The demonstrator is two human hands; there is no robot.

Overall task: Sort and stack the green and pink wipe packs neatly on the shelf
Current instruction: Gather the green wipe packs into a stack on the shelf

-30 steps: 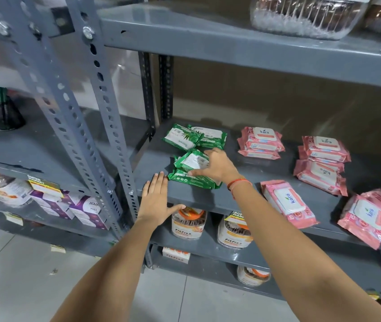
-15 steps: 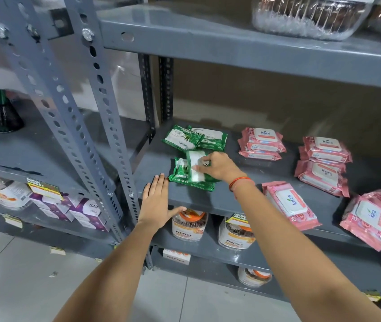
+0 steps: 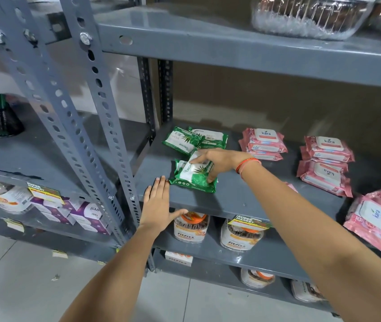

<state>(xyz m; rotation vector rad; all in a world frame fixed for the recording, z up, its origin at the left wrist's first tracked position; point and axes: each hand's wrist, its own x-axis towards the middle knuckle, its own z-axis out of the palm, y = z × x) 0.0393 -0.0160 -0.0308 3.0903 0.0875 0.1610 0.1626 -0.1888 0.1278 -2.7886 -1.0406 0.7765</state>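
Observation:
On the grey middle shelf (image 3: 231, 201) my right hand (image 3: 217, 161) grips the top green wipe pack (image 3: 194, 170), which lies on another green pack (image 3: 194, 185) near the front edge. Two more green packs (image 3: 194, 139) lie behind them, overlapping. My left hand (image 3: 158, 205) rests flat and open on the shelf's front left corner, fingertips just left of the green stack. Pink wipe packs sit to the right: a stack at the back (image 3: 264, 144), a taller stack (image 3: 326, 163), and loose ones at the far right (image 3: 371, 219). My right arm partly hides one pink pack.
Perforated grey uprights (image 3: 105, 126) stand left of the shelf. An upper shelf (image 3: 231, 49) carries a clear plastic container (image 3: 310, 17). Jars (image 3: 190, 226) sit on the shelf below. A neighbouring shelf unit at left holds purple boxes (image 3: 89, 214) and a black mesh holder (image 3: 5, 119).
My right hand turned the top green pack and set it more squarely onto the lower green pack. My left hand stayed on the shelf edge.

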